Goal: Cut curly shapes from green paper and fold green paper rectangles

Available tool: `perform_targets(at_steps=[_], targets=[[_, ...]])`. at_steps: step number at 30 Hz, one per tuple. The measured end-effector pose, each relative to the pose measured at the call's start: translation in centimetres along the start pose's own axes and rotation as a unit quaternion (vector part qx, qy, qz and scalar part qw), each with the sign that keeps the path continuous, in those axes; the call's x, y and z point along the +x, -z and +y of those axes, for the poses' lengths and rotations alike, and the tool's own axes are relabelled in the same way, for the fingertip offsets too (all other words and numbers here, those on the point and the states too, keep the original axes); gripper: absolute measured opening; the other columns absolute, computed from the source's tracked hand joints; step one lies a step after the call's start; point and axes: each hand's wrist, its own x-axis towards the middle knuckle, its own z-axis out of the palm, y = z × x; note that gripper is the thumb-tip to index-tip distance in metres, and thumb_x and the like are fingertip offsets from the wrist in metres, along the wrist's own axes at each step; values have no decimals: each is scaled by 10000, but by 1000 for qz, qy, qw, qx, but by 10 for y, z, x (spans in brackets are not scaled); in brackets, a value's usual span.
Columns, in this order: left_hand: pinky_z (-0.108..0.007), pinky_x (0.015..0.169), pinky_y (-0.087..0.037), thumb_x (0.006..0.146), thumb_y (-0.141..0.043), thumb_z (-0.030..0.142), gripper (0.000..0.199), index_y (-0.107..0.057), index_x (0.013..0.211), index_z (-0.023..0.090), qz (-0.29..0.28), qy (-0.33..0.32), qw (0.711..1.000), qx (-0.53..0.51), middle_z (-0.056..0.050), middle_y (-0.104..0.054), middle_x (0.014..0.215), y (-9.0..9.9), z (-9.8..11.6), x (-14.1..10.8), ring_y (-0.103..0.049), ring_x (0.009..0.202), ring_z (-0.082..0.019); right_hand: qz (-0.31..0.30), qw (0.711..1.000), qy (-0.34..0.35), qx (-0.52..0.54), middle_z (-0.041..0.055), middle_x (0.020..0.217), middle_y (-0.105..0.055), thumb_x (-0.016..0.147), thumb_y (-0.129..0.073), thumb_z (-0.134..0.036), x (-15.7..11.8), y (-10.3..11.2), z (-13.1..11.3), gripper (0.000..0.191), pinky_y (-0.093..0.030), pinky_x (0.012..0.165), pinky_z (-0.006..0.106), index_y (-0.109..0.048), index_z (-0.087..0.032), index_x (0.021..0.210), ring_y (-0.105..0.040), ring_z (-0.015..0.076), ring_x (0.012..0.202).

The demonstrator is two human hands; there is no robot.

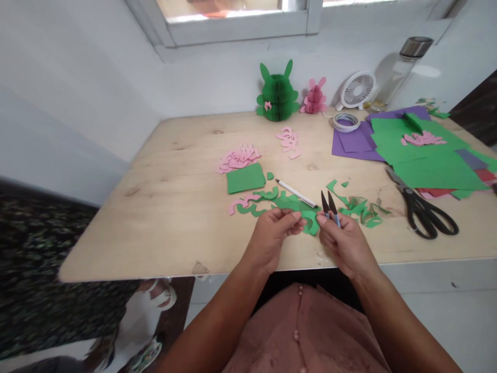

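Note:
Between my two hands is a small green paper piece (310,221) with a curved cut in it. My left hand (276,230) pinches its left side. My right hand (341,235) grips a pair of small scissors (330,204), dark blades pointing up and slightly parted, and its fingertips touch the paper's right edge. Just beyond my hands lie curved green cut-outs (267,194), a pink wavy cut-out (243,202) and a white pen (297,193). Green scraps (361,209) are scattered to the right of my right hand.
Large black-handled scissors (421,210) lie at right beside green paper sheets (438,168) and purple sheets (355,142). Farther back stand a green paper figure (277,96), a pink one (313,98), a white fan (357,90) and a glass bottle (399,75). Pink cut-outs (240,157) are piled by a green card stack (245,178).

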Motion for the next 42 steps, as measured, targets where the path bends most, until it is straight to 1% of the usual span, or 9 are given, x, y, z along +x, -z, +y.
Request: perform_targets(at_steps=[7, 12, 16, 20, 23, 28, 32, 36, 42], targets=[[-263, 715, -459, 615, -784, 276, 201, -637, 687, 159, 19, 0, 999, -44, -3, -676, 665, -3, -3, -5, -619, 669, -118, 36, 999, 2, -10, -119, 450, -277, 579, -817, -406, -2, 0, 5, 375, -109, 377, 204, -528, -190, 679, -180, 46, 399], [-290, 729, -487, 616, -789, 325, 234, -656, 723, 164, -15, 8, 999, -45, -5, -671, 681, 4, 4, -5, -641, 695, -144, -6, 998, 6, -56, -112, 469, -286, 602, -798, -405, 1, 4, -5, 348, -97, 384, 204, -538, -184, 671, -167, 42, 404], [-280, 706, -485, 633, -774, 334, 233, -703, 782, 168, -21, -22, 999, 39, 0, -657, 696, 16, 13, 1, -601, 657, -122, -23, 992, 6, -120, -98, 481, -328, 580, -804, -383, 3, 9, -13, 323, -118, 394, 209, -570, -178, 666, -199, 49, 420], [-248, 641, -441, 637, -765, 335, 183, -717, 707, 172, -31, -77, 982, 169, -7, -662, 693, 22, 25, 6, -554, 635, -111, -76, 979, 8, -189, -81, 501, -358, 649, -753, -374, 7, 14, -17, 247, -120, 398, 216, -612, -173, 681, -207, 57, 436], [-246, 595, -406, 652, -745, 343, 170, -722, 684, 177, -72, -79, 966, 234, -5, -640, 643, 21, 32, 6, -519, 605, -114, -110, 968, 15, -227, -70, 520, -379, 690, -727, -366, 11, 16, -19, 222, -139, 415, 218, -619, -173, 671, -225, 61, 455], [-234, 547, -353, 667, -706, 290, 138, -694, 607, 167, -119, -73, 950, 281, 19, -558, 543, 17, 33, 6, -454, 543, -93, -121, 957, 33, -262, -62, 533, -398, 695, -728, -347, 15, 15, -22, 193, -151, 434, 223, -641, -176, 672, -253, 71, 479], [-227, 544, -352, 656, -710, 290, 170, -641, 558, 170, -76, -81, 964, 241, 33, -528, 544, 15, 26, 5, -436, 536, -84, -84, 969, 34, -230, -68, 521, -391, 714, -717, -398, 16, 15, -20, 230, -132, 415, 227, -664, -176, 745, -234, 69, 453], [-222, 535, -342, 667, -708, 345, 192, -649, 617, 169, -24, -73, 978, 194, 30, -553, 569, 14, 17, 2, -457, 540, -86, -59, 980, 22, -191, -89, 494, -323, 711, -716, -458, 15, 14, -11, 307, -127, 399, 221, -647, -165, 772, -203, 63, 432], [-217, 535, -345, 659, -726, 350, 200, -667, 672, 159, -31, -52, 985, 159, 23, -581, 582, 13, 11, 0, -511, 547, -88, -45, 981, 19, -187, -92, 498, -324, 653, -752, -405, 14, 9, -11, 286, -141, 406, 219, -610, -166, 721, -214, 63, 441]])
